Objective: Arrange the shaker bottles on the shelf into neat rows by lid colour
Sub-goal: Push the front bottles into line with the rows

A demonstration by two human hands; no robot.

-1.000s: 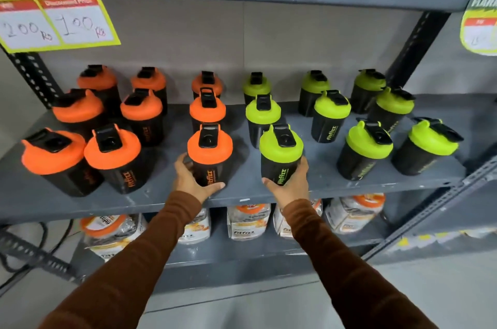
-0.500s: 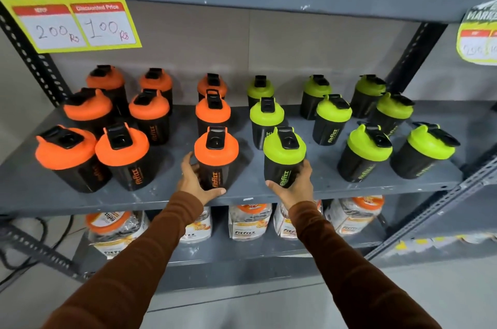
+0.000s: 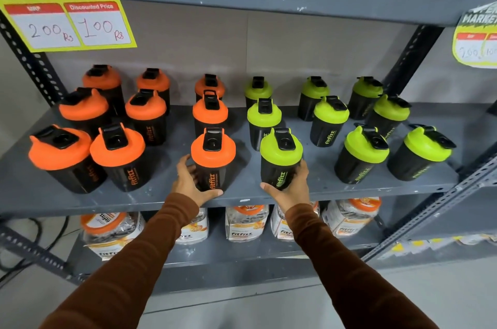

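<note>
Grey painted metal shelving fills the view, its slotted angle-iron uprights perforated with holes and its flat shelf (image 3: 309, 189) scuffed along the front edge. On this shelf stand black plastic shaker bottles with domed lids and black flip caps: orange-lidded bottles (image 3: 118, 140) take the left half, lime-green-lidded bottles (image 3: 365, 144) the right half, in roughly three rows running back to the pale wall.

At the front edge near the middle, the left hand (image 3: 188, 183) curls around the lower body of the front orange bottle (image 3: 212, 158), thumb across the front and fingers wrapping the far left side. Just beside it, the right hand (image 3: 291, 187) cups the base of the front green bottle (image 3: 281, 158), thumb stretched to the left and fingers wrapped behind the right side. Both bottles stand upright on the shelf. Rust-brown knitted sleeves (image 3: 330, 261) cover both forearms.

A yellow and green price card (image 3: 67, 6) hangs at the upper left corner. Clear plastic jars (image 3: 246, 224) with orange lids sit on the shelf below.
</note>
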